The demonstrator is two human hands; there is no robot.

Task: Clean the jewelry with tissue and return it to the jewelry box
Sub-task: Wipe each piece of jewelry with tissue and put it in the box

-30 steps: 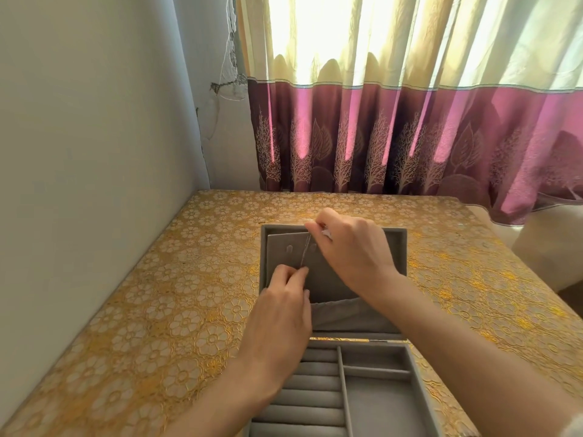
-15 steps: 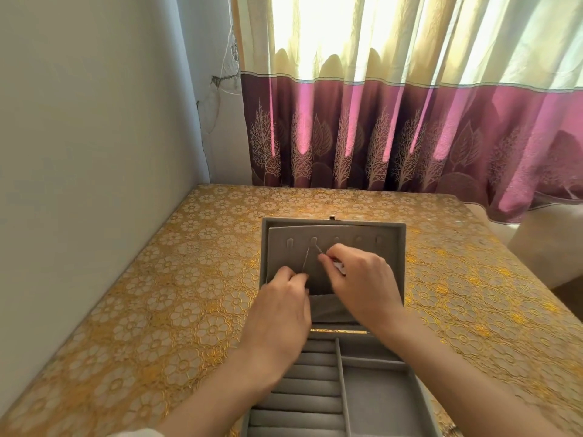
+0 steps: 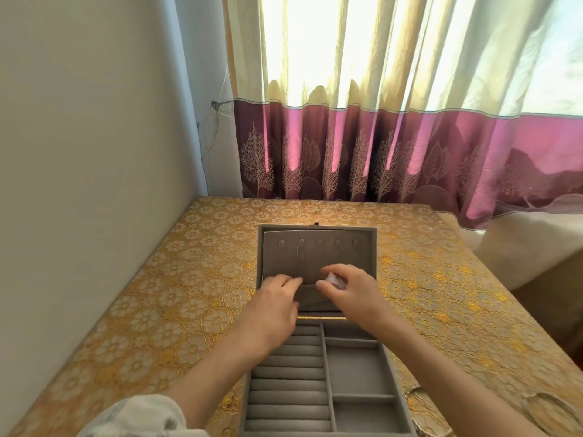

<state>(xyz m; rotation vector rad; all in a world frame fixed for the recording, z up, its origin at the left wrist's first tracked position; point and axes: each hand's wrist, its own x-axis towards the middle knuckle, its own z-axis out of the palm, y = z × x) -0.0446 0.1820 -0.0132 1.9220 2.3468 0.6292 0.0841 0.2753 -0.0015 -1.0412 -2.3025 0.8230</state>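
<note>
Change: both hands have dropped from the hooks to the lid pocket of the grey velvet jewelry box.
Left hand: pinches the pocket edge.
Right hand: clutches white tissue.
Thin chain: now hangs hooked, likely returned.

Matt grey velvet jewelry box

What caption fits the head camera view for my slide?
Both hands, left hand and right hand, at the pocket of the open grey jewelry box lid, necklace hanging inside.

The jewelry box sits open on the counter, its lid lying behind the tray. A wall stands left; a curtain hangs behind the counter.
</note>
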